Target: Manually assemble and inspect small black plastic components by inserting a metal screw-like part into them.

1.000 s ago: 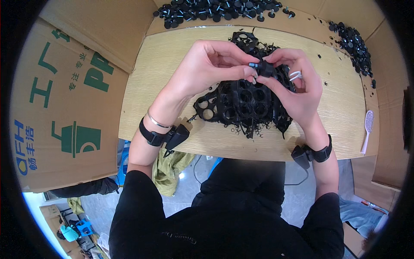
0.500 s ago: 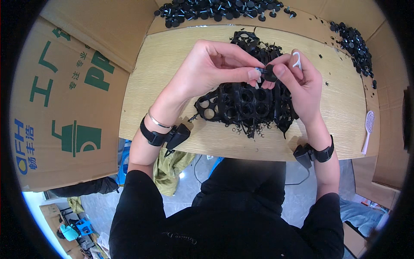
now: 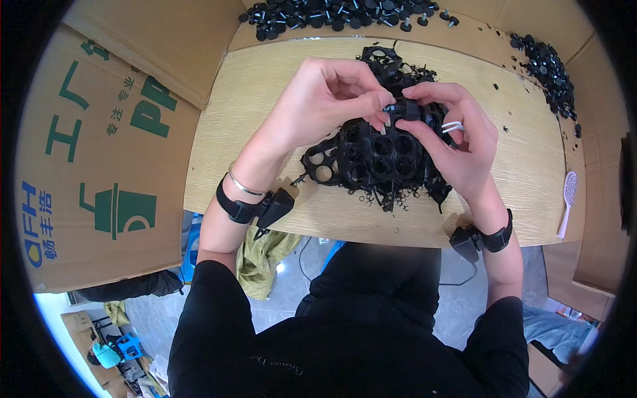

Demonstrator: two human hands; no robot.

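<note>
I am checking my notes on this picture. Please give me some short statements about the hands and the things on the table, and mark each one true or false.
1. Both hands pinch one small black part above the black plastic frame of rings. True: left hand, right hand, small black part, frame.
2. The right hand also holds a small white tool. True: white tool.
3. The wooden board carries red parts. False: the loose parts are black.
4. A pink brush lies at the left. False: the pink brush lies at the right edge.
</note>
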